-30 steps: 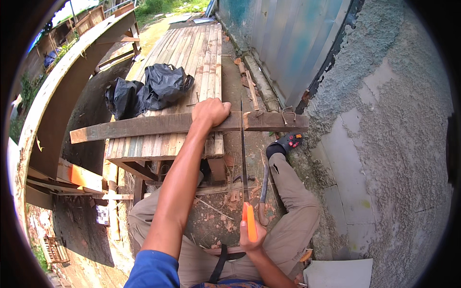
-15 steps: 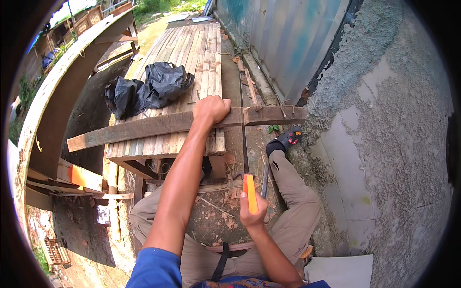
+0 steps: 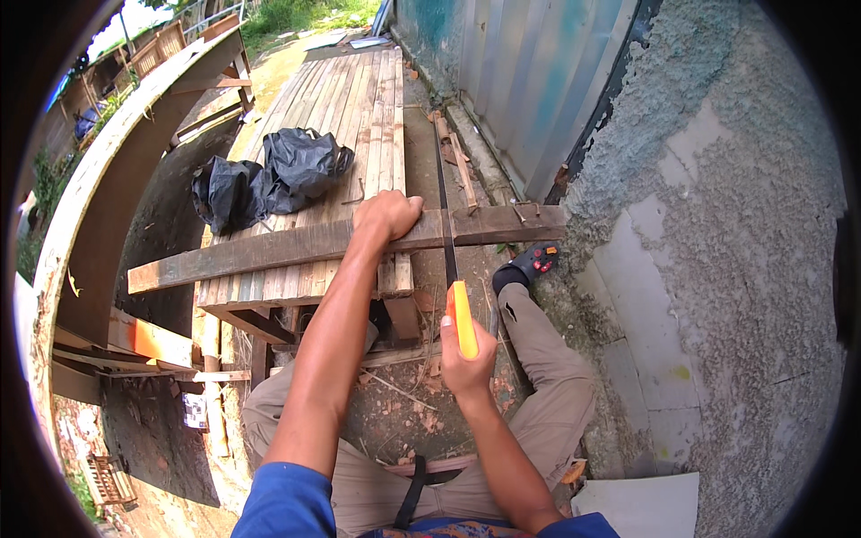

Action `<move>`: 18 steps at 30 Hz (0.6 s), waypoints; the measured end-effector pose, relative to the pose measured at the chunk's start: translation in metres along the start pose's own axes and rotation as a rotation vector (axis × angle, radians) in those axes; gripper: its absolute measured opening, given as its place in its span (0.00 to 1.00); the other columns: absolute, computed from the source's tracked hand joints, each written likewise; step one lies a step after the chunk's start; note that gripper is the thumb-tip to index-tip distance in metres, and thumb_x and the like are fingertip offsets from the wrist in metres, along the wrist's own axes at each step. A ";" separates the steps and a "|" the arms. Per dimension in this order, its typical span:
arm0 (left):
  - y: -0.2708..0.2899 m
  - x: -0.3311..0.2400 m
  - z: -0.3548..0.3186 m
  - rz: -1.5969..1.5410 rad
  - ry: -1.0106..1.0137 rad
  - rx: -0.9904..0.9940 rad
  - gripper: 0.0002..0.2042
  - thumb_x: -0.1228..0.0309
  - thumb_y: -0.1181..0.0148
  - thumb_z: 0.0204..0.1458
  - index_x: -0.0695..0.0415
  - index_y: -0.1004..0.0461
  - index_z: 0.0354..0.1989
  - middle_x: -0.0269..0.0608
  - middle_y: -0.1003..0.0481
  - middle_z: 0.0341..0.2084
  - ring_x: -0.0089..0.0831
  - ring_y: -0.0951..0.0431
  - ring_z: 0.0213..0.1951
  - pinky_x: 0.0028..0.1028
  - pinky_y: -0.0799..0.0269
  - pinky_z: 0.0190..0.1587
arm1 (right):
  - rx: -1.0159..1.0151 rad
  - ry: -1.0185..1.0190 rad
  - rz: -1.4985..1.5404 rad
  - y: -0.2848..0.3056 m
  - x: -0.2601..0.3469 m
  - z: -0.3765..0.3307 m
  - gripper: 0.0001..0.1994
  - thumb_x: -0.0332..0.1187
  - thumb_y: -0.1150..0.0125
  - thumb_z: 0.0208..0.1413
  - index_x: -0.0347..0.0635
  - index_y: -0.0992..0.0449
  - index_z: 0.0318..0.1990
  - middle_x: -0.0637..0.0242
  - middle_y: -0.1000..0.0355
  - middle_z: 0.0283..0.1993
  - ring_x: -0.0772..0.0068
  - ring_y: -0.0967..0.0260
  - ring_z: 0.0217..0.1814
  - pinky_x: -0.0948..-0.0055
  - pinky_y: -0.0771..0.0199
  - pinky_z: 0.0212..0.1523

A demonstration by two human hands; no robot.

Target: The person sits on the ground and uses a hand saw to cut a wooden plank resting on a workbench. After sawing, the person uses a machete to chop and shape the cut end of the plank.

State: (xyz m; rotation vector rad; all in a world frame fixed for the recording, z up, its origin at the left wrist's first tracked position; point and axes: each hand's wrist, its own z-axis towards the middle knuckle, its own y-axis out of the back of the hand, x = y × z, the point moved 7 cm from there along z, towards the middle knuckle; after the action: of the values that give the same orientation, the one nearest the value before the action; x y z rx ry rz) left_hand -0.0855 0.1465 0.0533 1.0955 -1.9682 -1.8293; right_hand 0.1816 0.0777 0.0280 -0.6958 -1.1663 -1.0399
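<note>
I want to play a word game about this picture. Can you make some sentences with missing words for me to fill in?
1. The left hand presses down on a long wooden ____.
2. The right hand grips the saw by its ____ coloured handle.
3. Two black plastic ____ lie on the wooden deck.
4. The saw blade crosses the plank on the ____ side of the left hand.

Missing words: plank; orange; bags; right
</note>
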 end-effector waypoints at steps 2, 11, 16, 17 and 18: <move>0.001 0.001 -0.001 -0.025 0.000 -0.019 0.31 0.49 0.57 0.60 0.66 0.19 0.50 0.60 0.22 0.53 0.52 0.21 0.55 0.43 0.29 0.60 | -0.022 0.008 -0.058 0.020 -0.011 -0.051 0.10 0.29 0.38 0.61 0.36 0.27 0.28 0.62 0.35 0.18 0.71 0.37 0.18 0.66 0.37 0.23; 0.002 -0.001 -0.013 -0.001 -0.060 -0.191 0.29 0.49 0.56 0.59 0.65 0.16 0.38 0.62 0.19 0.40 0.56 0.18 0.45 0.46 0.24 0.52 | 0.056 0.058 -0.207 0.054 0.008 -0.094 0.12 0.28 0.37 0.60 0.37 0.30 0.25 0.65 0.37 0.17 0.69 0.39 0.15 0.66 0.39 0.20; 0.004 -0.008 -0.021 0.030 -0.084 -0.217 0.28 0.49 0.55 0.59 0.63 0.15 0.37 0.60 0.18 0.39 0.56 0.18 0.45 0.45 0.24 0.52 | -0.007 0.069 -0.027 0.006 0.017 0.010 0.15 0.30 0.38 0.64 0.37 0.32 0.25 0.69 0.40 0.16 0.80 0.46 0.18 0.69 0.46 0.20; 0.005 -0.010 -0.018 0.025 -0.080 -0.217 0.28 0.49 0.55 0.59 0.63 0.15 0.37 0.60 0.18 0.38 0.56 0.18 0.45 0.45 0.24 0.52 | -0.014 0.062 -0.019 0.005 0.012 0.005 0.15 0.30 0.38 0.64 0.37 0.32 0.25 0.68 0.39 0.16 0.79 0.45 0.18 0.68 0.45 0.20; 0.003 -0.006 -0.015 0.015 -0.064 -0.219 0.29 0.49 0.55 0.59 0.64 0.15 0.36 0.60 0.18 0.38 0.56 0.17 0.44 0.45 0.24 0.52 | -0.008 0.055 -0.010 0.004 0.005 -0.001 0.15 0.30 0.38 0.64 0.37 0.32 0.25 0.68 0.39 0.16 0.79 0.44 0.18 0.68 0.45 0.20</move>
State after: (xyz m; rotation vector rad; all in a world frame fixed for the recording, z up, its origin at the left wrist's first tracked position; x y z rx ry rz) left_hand -0.0730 0.1385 0.0609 0.9636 -1.7516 -2.0376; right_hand 0.1856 0.0767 0.0330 -0.6645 -1.1191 -1.0665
